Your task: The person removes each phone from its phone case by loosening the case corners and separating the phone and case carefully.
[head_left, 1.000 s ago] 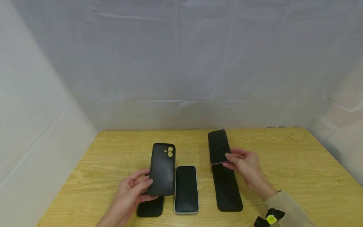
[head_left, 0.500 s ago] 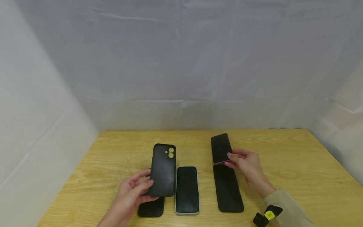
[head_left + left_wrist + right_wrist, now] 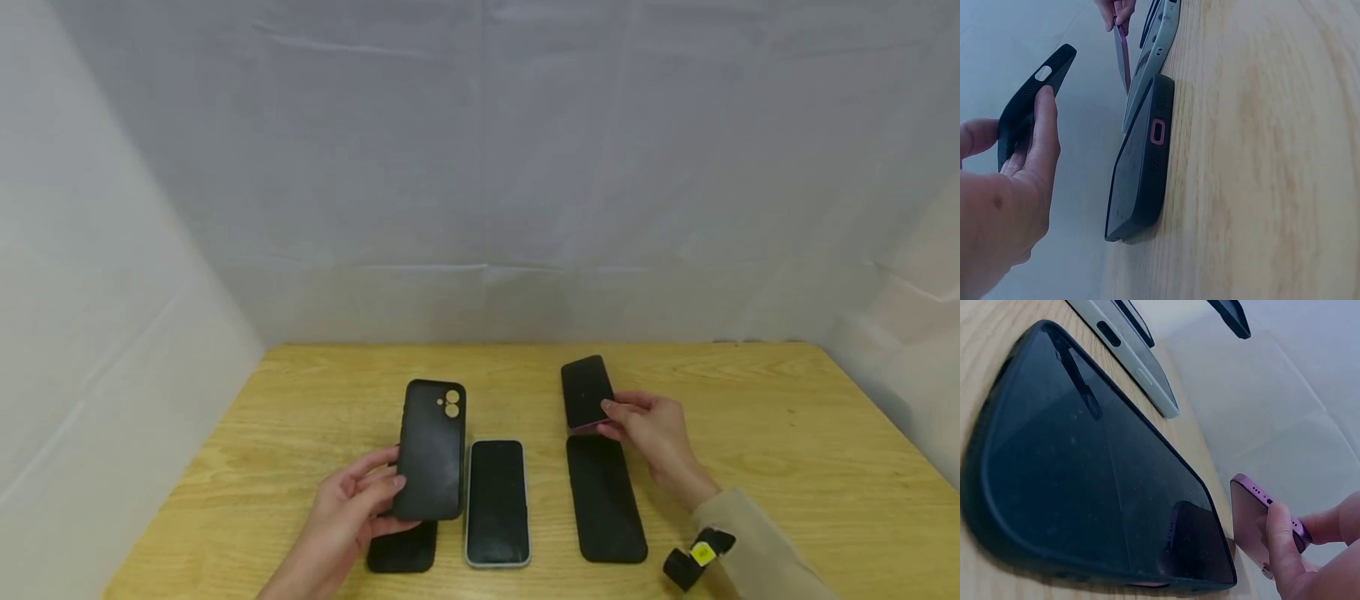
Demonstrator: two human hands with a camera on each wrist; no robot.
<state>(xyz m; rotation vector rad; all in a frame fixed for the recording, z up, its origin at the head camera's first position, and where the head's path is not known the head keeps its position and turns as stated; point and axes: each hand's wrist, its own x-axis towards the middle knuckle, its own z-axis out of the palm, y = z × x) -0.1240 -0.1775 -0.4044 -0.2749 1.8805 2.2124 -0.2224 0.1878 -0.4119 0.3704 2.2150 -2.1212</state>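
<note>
In the head view my left hand (image 3: 352,508) grips a black phone case (image 3: 431,450) by its lower left side, its two round camera cutouts at the top right. The left wrist view shows the case raised, with an oval port opening in its end edge. My right hand (image 3: 652,433) pinches a phone (image 3: 587,392) at its lower right corner, thumb on the dark screen. That phone has a purple frame (image 3: 1254,487) in the right wrist view. It is tilted above the table, just beyond a phone in a black case (image 3: 607,500).
A phone in a pale case (image 3: 497,504) lies screen up at the middle front of the wooden table (image 3: 780,450). Another black-cased phone (image 3: 402,550) lies partly hidden under the left hand and held case. White sheeting (image 3: 480,167) stands behind and at both sides.
The purple phone tilts more and sits slightly lower and farther right in the head view, its purple edge showing more. The left hand and the phone case stay nearly still.
</note>
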